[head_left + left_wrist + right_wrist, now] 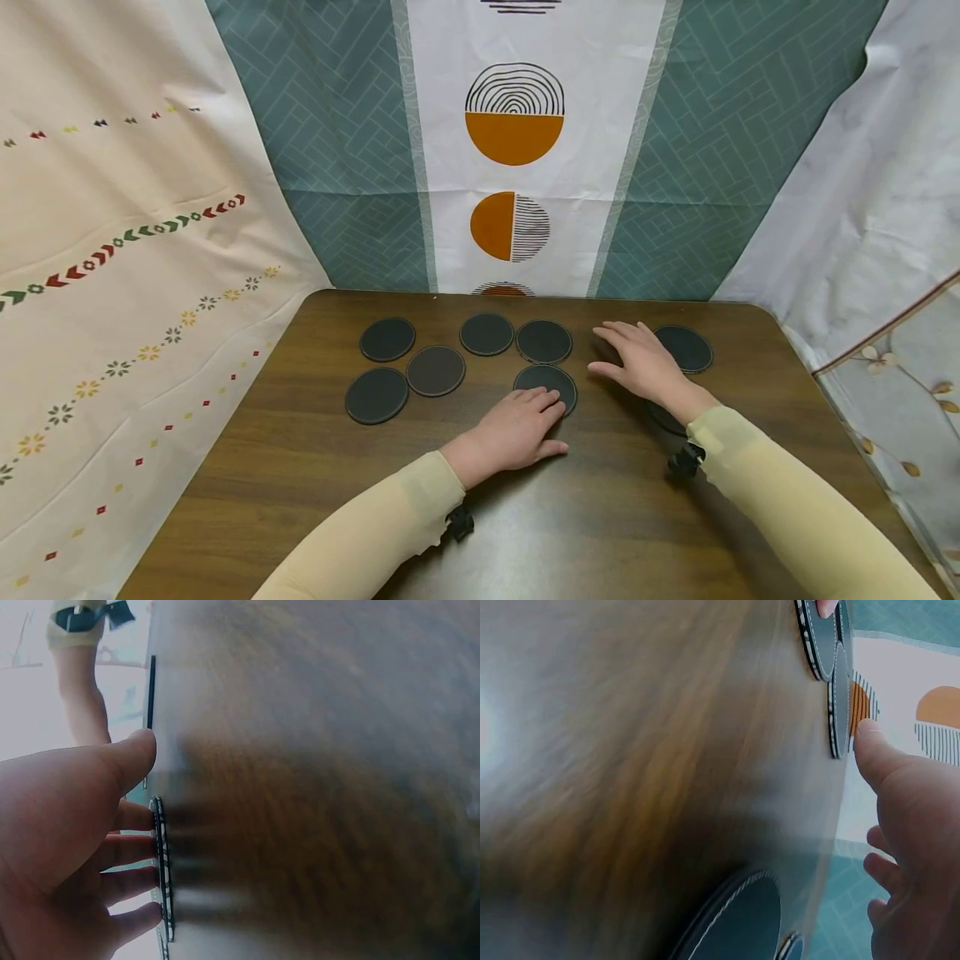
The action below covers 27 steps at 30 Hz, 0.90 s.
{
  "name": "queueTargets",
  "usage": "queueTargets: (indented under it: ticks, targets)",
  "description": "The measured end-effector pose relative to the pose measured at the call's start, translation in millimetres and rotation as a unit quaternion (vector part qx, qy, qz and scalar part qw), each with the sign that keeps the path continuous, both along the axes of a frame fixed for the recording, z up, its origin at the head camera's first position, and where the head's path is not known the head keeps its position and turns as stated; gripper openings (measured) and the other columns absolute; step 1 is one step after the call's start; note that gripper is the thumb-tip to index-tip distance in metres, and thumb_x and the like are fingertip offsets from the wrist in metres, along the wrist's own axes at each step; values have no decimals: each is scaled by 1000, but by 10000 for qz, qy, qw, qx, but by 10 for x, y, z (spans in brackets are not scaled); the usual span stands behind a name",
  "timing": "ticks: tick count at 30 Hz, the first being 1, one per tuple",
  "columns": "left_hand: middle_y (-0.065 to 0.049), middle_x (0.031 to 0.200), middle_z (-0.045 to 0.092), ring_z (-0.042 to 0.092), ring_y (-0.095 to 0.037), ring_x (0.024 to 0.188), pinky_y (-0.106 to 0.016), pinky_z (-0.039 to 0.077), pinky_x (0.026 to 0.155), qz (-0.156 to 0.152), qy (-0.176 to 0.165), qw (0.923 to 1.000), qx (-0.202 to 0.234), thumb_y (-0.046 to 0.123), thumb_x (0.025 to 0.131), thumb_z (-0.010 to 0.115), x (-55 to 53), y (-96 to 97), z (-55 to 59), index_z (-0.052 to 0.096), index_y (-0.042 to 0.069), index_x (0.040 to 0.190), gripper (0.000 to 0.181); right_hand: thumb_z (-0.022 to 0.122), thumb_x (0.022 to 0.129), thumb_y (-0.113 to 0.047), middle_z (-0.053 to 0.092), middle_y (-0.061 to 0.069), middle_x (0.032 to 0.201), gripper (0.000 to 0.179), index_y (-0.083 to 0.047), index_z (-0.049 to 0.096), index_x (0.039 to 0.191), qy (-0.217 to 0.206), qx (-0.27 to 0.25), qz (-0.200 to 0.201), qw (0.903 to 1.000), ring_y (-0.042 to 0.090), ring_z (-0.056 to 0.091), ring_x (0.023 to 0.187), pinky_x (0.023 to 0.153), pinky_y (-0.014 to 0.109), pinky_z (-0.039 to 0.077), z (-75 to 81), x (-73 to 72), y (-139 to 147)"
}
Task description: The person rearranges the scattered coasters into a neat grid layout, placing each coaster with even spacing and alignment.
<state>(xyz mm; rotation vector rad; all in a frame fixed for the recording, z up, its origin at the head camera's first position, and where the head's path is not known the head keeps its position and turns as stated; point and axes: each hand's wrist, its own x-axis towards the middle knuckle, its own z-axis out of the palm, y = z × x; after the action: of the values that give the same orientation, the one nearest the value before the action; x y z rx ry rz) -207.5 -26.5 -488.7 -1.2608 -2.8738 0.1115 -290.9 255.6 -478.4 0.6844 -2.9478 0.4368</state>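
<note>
Round black coasters with stitched rims lie flat on a brown wooden table. My left hand (515, 429) rests its extended fingertips on the front coaster (534, 379) of the middle three; in the left wrist view the fingers meet this coaster's edge (164, 870). Right behind it lies another coaster (543, 342), with a third coaster (486, 333) to its left. Over the table to the right, my right hand (639, 358) is spread and holds nothing. Its wrist partly covers two coasters, a far one (686, 348) and a nearer one (663, 418).
Three more coasters form a cluster on the left: a back one (387, 339), a front one (377, 396) and a right one (436, 371). Patterned cloths hang behind the table (300, 492) and along both sides. Each wrist wears a small black device.
</note>
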Motion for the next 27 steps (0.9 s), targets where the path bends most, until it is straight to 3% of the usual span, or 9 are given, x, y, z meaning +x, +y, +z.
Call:
queueTargets:
  ticks: [15, 27]
  targets:
    - [-5, 170, 49, 44, -25, 158, -42, 38, 127, 30, -39, 10000, -53, 61, 112, 54, -5, -9, 8, 54, 15, 165, 70, 82, 100, -46, 47, 29, 165, 79, -1, 56, 159, 138, 40, -193, 9997, 49, 42, 154, 130, 68, 18, 62, 376, 375]
    - [-5, 172, 47, 43, -24, 159, -41, 37, 128, 29, -79, 9999, -92, 63, 112, 53, -3, -3, -2, 53, 16, 166, 72, 83, 98, -49, 49, 32, 160, 82, 1, 57, 157, 428, -9, -197, 9989, 52, 44, 149, 124, 74, 24, -13, 643, 629]
